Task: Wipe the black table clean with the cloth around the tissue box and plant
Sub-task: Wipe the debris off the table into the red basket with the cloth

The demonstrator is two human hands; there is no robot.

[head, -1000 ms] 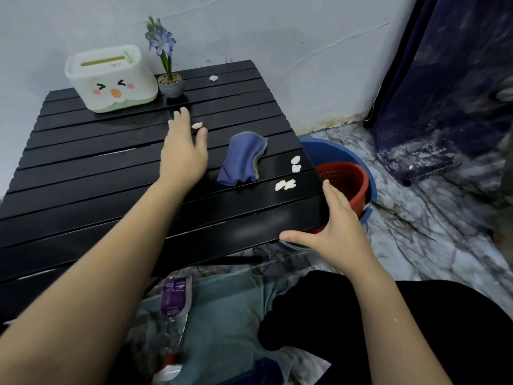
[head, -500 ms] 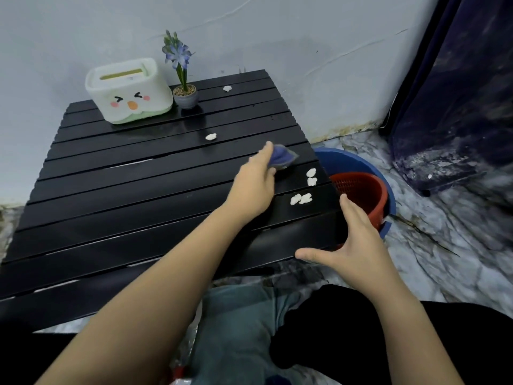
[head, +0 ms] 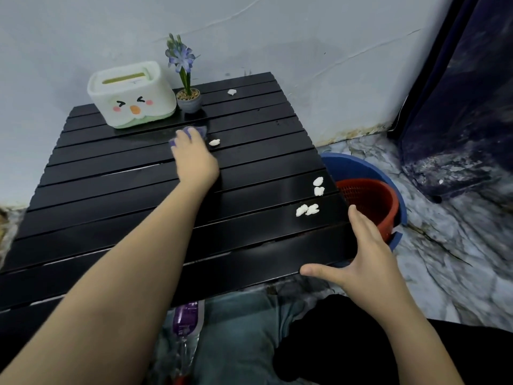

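A black slatted table fills the middle of the view. At its far edge stand a white tissue box with a cartoon face and a small potted plant with blue flowers. My left hand presses a blue cloth flat on the table just in front of the plant; most of the cloth is hidden under my fingers. White crumbs lie right of the cloth, more crumbs near the right edge, one crumb at the back. My right hand is open against the table's near right corner.
A red basket sits inside a blue basin on the floor, right of the table. A dark curtain hangs at the far right. A purple plastic bottle lies under the table's front edge by my legs.
My left hand took hold of the cloth at the right side of the table and slid it back and left, up to the plant. The right hand stayed at the corner.
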